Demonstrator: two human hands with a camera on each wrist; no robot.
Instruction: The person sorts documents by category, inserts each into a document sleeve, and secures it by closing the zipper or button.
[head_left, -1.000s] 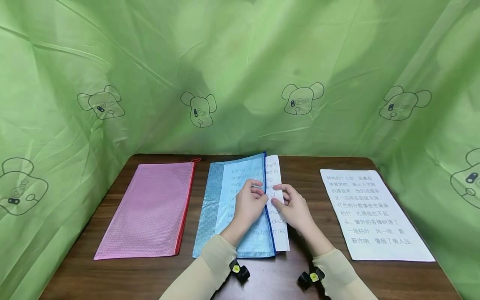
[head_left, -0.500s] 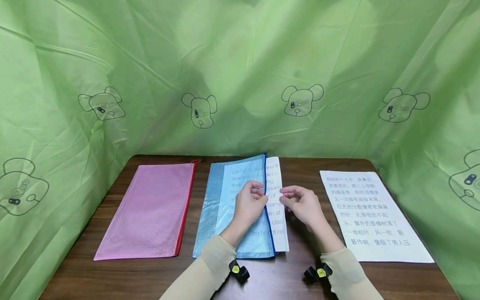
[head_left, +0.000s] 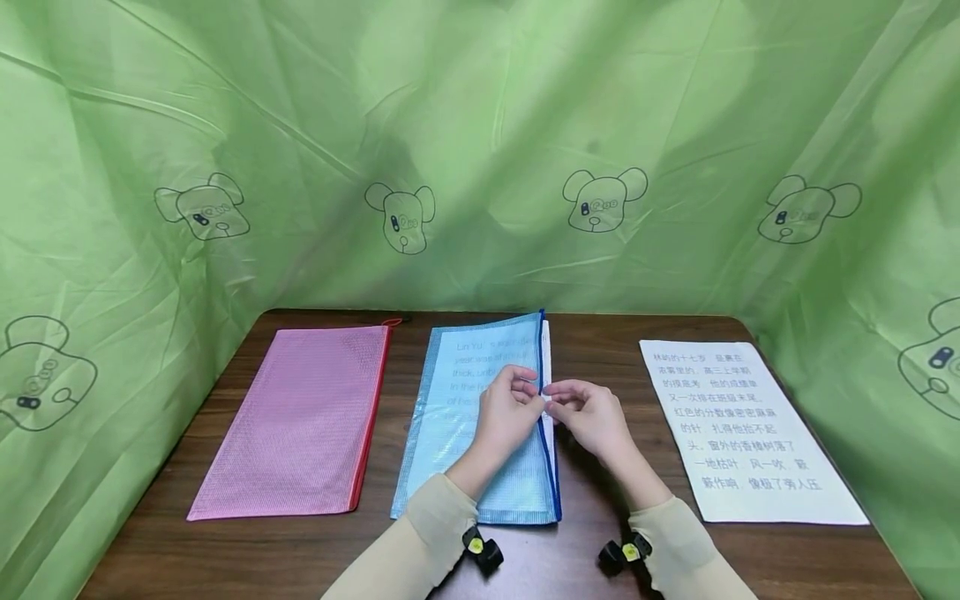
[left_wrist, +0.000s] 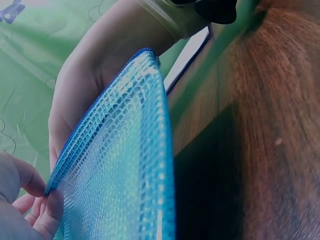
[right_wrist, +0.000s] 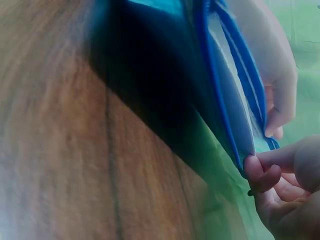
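Note:
A blue mesh zipper pouch [head_left: 424, 454] lies at the middle of the table, its opening to the right. Printed paper [head_left: 547, 354] sits mostly inside, a thin white strip showing along the mouth. My left hand [head_left: 512, 412] pinches the pouch's upper zipper edge, lifted in the left wrist view, where the mesh [left_wrist: 115, 165] slants up from the table. At the mouth, my right hand [head_left: 594, 418] pinches the paper's right edge. In the right wrist view the sheet [right_wrist: 234, 95] runs between the two blue lips, my right fingertips [right_wrist: 254, 165] right at the lower lip.
A pink mesh pouch [head_left: 300, 417] with a red zipper lies to the left. On the right rests paper printed with Chinese characters [head_left: 750, 433]. The brown wooden table [head_left: 247, 550] is enclosed by a green curtain [head_left: 480, 100] behind and at the sides.
The paper has slid left into the pouch, leaving only a narrow strip outside. My right hand first shifted right along the paper, then moved left with it. The pouch's edge shifted slightly right.

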